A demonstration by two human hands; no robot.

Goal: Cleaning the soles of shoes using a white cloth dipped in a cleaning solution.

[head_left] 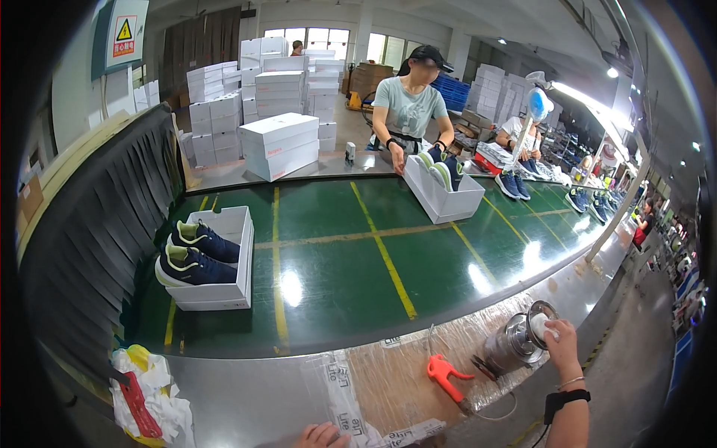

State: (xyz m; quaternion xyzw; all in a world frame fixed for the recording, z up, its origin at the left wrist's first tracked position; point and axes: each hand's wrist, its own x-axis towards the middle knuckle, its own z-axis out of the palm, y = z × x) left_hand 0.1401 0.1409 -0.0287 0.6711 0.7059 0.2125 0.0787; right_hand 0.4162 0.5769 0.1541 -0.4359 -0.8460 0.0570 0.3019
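At the right front of the bench, my right hand (562, 345) is closed on a white wad of cloth (543, 325), held against the round metal dish (534, 340) on top of a shiny metal can (508, 347). Its wrist wears a bracelet and a black band with a cord. My left hand (323, 436) shows only its fingers, lying on the near bench edge at the bottom of the view, with nothing seen in them. An orange air blow gun (446, 375) lies left of the can, its thin hose trailing by the bench edge.
On the green conveyor belt (321, 261), a white shoebox (245, 276) with navy shoes (198, 254) sits left, beside a dark strip curtain (97, 254). Across it, a co-worker (411, 104) touches another shoebox (448, 201) with shoes. White rags (168, 407) lie front left.
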